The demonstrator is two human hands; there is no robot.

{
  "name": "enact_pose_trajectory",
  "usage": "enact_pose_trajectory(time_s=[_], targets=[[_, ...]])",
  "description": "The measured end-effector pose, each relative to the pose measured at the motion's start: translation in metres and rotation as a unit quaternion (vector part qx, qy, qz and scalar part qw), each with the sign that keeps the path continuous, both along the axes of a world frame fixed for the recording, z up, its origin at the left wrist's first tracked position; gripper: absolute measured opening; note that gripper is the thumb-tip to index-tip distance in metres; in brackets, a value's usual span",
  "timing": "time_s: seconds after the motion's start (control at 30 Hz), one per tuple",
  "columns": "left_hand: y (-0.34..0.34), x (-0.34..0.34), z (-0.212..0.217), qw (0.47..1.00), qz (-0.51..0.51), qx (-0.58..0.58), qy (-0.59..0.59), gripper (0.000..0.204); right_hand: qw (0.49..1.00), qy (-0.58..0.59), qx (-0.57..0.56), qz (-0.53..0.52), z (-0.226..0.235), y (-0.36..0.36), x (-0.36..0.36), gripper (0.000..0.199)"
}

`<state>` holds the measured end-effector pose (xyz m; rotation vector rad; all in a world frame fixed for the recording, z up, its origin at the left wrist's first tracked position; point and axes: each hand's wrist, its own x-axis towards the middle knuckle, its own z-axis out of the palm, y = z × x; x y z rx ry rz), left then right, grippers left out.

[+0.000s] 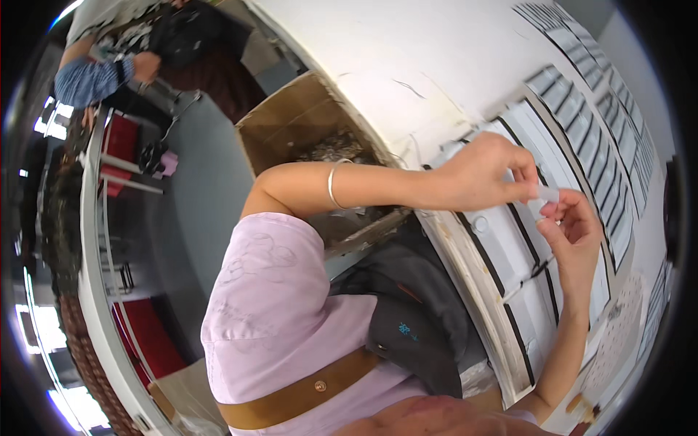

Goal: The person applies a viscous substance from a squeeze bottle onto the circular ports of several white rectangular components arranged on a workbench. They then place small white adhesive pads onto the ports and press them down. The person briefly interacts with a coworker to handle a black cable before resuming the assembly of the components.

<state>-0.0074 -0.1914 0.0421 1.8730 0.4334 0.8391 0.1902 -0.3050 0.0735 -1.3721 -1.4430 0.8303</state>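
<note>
Head view: the left hand and right hand had fingers pinching a small white piece, seemingly steadying it above the tabletop.

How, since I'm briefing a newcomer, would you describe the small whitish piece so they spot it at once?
On the white table, find the long pale strips with black edges. Over them the left hand and right hand come together, and the small whitish piece sits between them. Unlike the strips, it is tiny, shows no black edge and is held up.
</note>
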Motion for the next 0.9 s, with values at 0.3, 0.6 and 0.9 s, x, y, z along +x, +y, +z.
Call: enact_pose_trajectory(time_s=[0.3,0.6,0.9], targets=[[-0.009,-0.072,-0.011,0.995,0.080,0.060,0.030,0.017,0.997,-0.008,-0.040,0.062,-0.002,0.037,-0.054,0.008],[-0.013,-0.111,-0.037,0.991,0.078,0.069,0.084,0.013,0.983,0.040,-0.160,0.086,-0.021,0.042,-0.083,0.008],[-0.014,-0.114,-0.038,0.984,0.113,0.079,0.110,0.009,0.974,0.036,-0.197,0.109,-0.025,0.047,-0.087,0.010]])
